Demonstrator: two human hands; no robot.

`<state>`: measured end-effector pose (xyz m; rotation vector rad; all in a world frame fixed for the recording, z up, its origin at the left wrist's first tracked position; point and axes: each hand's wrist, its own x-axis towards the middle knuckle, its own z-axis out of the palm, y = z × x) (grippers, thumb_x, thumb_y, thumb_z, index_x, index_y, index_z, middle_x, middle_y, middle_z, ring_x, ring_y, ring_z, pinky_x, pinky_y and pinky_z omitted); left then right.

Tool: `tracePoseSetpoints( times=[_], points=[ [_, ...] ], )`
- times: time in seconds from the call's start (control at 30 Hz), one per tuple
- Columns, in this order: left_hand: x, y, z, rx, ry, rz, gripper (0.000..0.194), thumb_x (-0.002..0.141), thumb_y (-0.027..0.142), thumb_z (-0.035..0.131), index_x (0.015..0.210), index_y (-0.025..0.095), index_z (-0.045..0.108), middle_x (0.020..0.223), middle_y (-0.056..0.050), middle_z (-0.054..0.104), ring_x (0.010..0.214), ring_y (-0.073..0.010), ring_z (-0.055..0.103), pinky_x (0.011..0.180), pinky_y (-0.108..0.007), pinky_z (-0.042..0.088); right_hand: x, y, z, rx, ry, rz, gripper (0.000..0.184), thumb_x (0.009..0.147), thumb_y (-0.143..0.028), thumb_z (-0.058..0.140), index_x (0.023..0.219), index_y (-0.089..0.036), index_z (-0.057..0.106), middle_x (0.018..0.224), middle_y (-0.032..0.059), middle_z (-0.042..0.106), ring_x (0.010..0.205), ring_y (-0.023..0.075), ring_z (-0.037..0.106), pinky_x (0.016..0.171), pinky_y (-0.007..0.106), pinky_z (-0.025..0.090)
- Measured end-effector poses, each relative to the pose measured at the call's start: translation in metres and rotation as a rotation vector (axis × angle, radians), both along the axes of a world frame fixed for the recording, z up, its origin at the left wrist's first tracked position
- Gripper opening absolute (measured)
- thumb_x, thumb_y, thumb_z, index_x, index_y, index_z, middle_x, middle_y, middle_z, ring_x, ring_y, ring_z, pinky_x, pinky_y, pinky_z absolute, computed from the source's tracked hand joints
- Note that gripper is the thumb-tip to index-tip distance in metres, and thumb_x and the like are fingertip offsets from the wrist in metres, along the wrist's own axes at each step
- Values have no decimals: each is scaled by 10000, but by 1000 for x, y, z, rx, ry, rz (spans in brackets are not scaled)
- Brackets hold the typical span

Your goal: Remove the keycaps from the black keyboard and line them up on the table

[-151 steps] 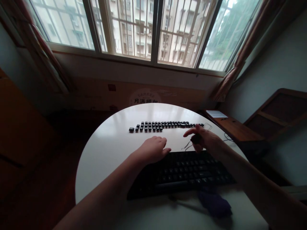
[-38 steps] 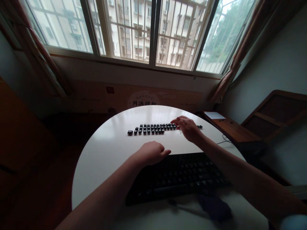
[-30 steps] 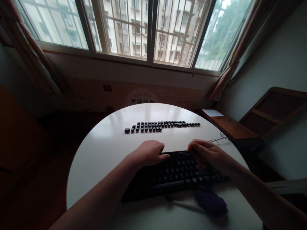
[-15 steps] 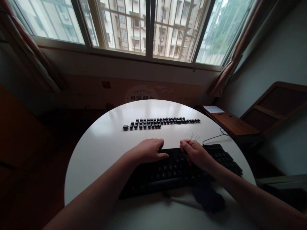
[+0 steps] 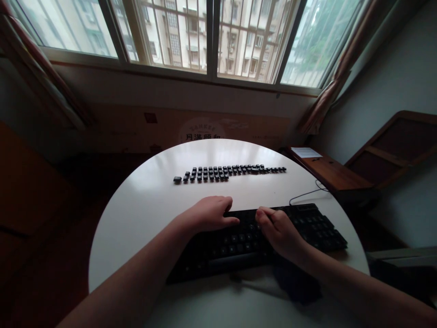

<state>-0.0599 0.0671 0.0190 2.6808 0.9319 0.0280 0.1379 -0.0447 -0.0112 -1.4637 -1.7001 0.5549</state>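
Note:
A black keyboard (image 5: 235, 248) lies across the white round table, with some of its keys off. My left hand (image 5: 211, 214) is at its far edge, thumb over the keys and fingers curled at the back edge, gripping it. My right hand (image 5: 278, 228) is closed in a fist over the keyboard's upper middle. In it is a wire keycap puller, whose wire loops showed earlier and are now hidden by the hand. Beyond the hands, black keycaps (image 5: 211, 175) stand in rows on the table.
A dark blue thing (image 5: 300, 287), too dim to name, lies at the keyboard's near side. The keyboard's cable (image 5: 303, 197) runs off the table's right edge (image 5: 336, 202). A wooden chair (image 5: 344, 175) with paper (image 5: 306, 152) on it stands at right. The window is ahead.
My right hand has turned, so the puller's wire loops no longer stick up above it. My left hand keeps its place at the keyboard. The camera view has shifted slightly.

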Motion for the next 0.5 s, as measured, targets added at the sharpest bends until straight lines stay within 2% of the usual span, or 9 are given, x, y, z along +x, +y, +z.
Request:
tracePoseSetpoints(
  times=[0.13,0.23,0.37,0.5],
  points=[
    [-1,1,-1,6,-17,-8,358,820,553,606,872,201,569,864,-53,643,721,-200,553,601,-295,362,4,5,-6,-99,465,-75,430,950,-533,416,672,-207,452,465,-71,344,376,84,319,384,206,291],
    [1,-6,6,29,-85,-63,329,857,530,577,889,202,571,902,-52,638,765,-199,556,643,-300,383,4,4,-7,-59,610,-74,417,945,-546,437,702,-208,462,454,-79,354,370,89,362,394,206,341],
    [6,-22,21,-11,-163,-145,355,965,508,397,905,206,574,931,-57,631,804,-194,563,691,-308,403,5,-5,-4,68,475,99,392,971,-502,426,731,-204,511,540,-34,464,470,110,451,480,230,389],
    [9,-29,26,-58,-166,-165,309,986,416,357,905,206,569,910,-52,625,816,-196,569,711,-310,419,6,-12,2,167,214,194,468,977,-559,346,732,-211,539,607,4,520,550,143,496,534,264,399]
  ],
)
